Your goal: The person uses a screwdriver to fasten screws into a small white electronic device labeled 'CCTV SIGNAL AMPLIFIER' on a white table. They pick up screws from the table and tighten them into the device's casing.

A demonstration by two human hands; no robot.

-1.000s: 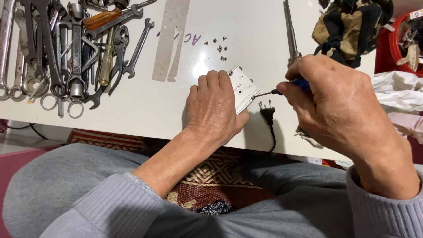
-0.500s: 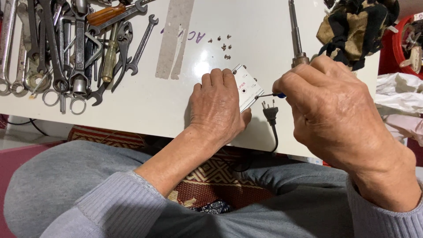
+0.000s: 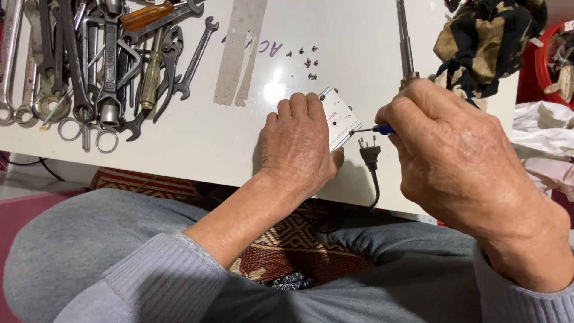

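My left hand (image 3: 302, 146) lies flat over a small white box-shaped device (image 3: 339, 122) on the white table (image 3: 197, 137), pressing it down. My right hand (image 3: 448, 161) grips a small blue-handled screwdriver (image 3: 382, 128), its thin tip touching the device's right edge. A black two-pin plug (image 3: 369, 154) on a black cord lies just below the tip. Several small loose screws (image 3: 306, 60) lie on the table above the device.
A heap of wrenches, pliers and scissors (image 3: 95, 66) fills the table's left end. A long metal tool (image 3: 406, 42) lies at the top right beside a dark crumpled cloth (image 3: 490, 36). A red container (image 3: 550, 66) and white plastic bags (image 3: 544, 137) sit at the right.
My right hand has shifted a little with the screwdriver, keeping the tip at the device's edge. My left hand stays pressed on the device.
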